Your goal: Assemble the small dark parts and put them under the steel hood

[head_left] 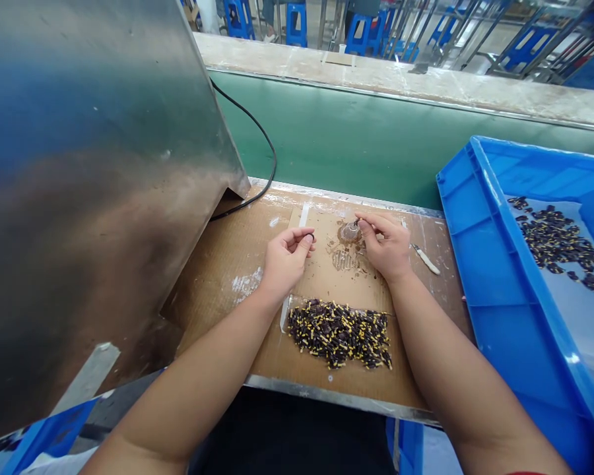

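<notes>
A small dark piece (312,237) sits between the thumb and forefinger of the left hand (287,260); those fingertips are pinched together on it, and the other fingers curl loosely beneath. Across from it, well apart, the right hand (388,247) has thumb and forefinger nearly closed on a tiny dark bit (357,222), probably a similar piece, though too small here to say for sure. These fingertips are at the edge of a round clear object (350,232) on the stained cardboard (321,274). Nearer the body, between the forearms, lies a spread heap of dark pieces with yellow ends (339,335). Just beyond the right hand's outer side rests a pale-handled tool (427,260). Further right stands a blue bin (499,264) holding more dark and yellow pieces (559,241); to the left rises a metal housing (103,152), a black cable (273,148) looping beside it.
</notes>
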A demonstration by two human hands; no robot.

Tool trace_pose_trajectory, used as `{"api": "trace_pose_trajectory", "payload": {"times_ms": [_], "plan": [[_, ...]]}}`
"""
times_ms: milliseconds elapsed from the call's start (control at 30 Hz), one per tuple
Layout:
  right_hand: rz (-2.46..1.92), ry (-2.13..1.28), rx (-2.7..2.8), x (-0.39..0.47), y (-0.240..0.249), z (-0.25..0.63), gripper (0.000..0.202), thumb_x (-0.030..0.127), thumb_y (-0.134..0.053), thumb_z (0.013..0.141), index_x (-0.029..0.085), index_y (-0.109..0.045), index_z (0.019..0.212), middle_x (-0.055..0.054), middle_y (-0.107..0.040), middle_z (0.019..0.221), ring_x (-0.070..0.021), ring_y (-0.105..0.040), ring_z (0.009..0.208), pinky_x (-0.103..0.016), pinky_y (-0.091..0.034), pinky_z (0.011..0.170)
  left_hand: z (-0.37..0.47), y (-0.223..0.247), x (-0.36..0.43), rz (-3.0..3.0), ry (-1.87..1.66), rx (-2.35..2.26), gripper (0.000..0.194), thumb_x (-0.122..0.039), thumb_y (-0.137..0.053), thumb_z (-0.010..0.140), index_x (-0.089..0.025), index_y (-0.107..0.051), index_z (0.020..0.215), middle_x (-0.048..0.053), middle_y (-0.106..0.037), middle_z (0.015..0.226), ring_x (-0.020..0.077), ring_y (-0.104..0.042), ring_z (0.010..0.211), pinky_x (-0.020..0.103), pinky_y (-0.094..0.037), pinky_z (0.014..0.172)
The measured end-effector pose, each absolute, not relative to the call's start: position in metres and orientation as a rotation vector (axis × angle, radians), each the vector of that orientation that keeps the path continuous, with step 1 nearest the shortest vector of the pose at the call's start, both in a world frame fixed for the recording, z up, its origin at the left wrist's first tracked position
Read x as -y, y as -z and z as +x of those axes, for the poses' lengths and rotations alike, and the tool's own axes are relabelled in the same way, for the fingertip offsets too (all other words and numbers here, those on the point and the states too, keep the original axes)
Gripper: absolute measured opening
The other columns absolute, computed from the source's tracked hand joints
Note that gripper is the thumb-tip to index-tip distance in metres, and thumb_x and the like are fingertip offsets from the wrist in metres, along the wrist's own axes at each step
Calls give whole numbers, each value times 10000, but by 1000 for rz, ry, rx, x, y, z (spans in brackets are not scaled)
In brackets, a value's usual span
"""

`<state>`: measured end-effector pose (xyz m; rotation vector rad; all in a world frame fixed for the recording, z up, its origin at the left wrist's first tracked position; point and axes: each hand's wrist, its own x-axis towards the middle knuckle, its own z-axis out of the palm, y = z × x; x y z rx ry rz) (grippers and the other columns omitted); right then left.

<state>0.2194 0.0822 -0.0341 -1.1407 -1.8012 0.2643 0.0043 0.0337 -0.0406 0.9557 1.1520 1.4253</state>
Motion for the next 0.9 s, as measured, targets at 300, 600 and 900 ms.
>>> {"api": "trace_pose_trajectory", "payload": {"times_ms": [300, 600, 900], "plan": [[-1185, 114, 1704, -61, -2, 212, 196, 263, -589, 977, 258, -741, 1100, -62, -747, 1048, -233, -685, 936, -399, -543, 809, 5, 41, -33, 851, -1427, -1119, 258, -216, -740, 827, -120, -723, 1065, 117, -738, 913, 154, -696, 772, 267, -603, 731], [-1255, 153, 1747, -54, -24, 204, 189, 264, -588, 970, 242, -758, 1047, -35, -761, 910, -193, -655, 732, -355, -507, 706, 6, 33, -29, 841, -1396, -1042, 285, -295, -780, 813, -120, -711, 1027, 114, -742, 865, 146, -693, 705, 248, -602, 664], [-1323, -667, 1364, -20, -26, 204, 180, 349, -666, 925, 211, -756, 997, -33, -707, 822, -153, -597, 681, -286, -470, 623, 6, 27, -23, 920, -1381, -1066, 302, -326, -780, 819, -163, -754, 1072, 121, -750, 1028, 185, -727, 878, 350, -619, 910]]}}
